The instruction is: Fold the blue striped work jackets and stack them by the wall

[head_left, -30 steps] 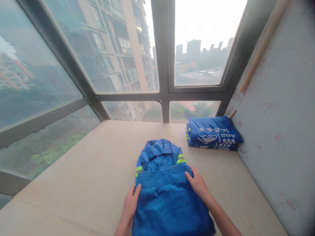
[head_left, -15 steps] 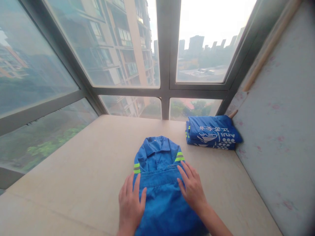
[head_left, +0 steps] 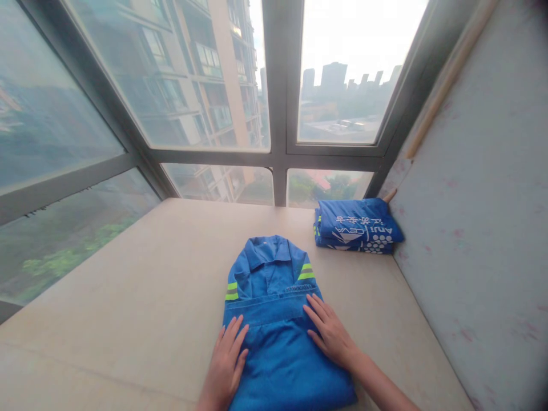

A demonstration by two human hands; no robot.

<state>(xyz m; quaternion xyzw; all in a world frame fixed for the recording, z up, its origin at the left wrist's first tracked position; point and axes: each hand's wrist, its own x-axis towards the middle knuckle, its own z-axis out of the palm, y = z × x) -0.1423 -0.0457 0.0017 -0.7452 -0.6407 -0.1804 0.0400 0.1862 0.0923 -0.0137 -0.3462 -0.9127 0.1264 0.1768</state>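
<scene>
A blue work jacket [head_left: 278, 348] lies partly folded on the pale ledge, its collar pointing at the window. The lower part is turned up over the chest, with a wide hem band running across. Yellow-green and grey reflective stripes show at both sides below the shoulders. My left hand [head_left: 226, 357] rests on the left edge of the folded cloth, fingers stretched out. On the right edge, near the hem band, my right hand [head_left: 329, 331] lies with its fingers spread. Neither hand grips the cloth.
Folded blue garments with white print [head_left: 355, 225] are stacked at the back right, against the wall [head_left: 471, 228]. The pale ledge [head_left: 149, 285] ends at grey-framed windows [head_left: 280, 114]. A wooden stick [head_left: 449, 80] leans along the wall.
Both hands have slid slightly towards me along the jacket's sides and lie flatter on it. The view has shifted a little to the right.
</scene>
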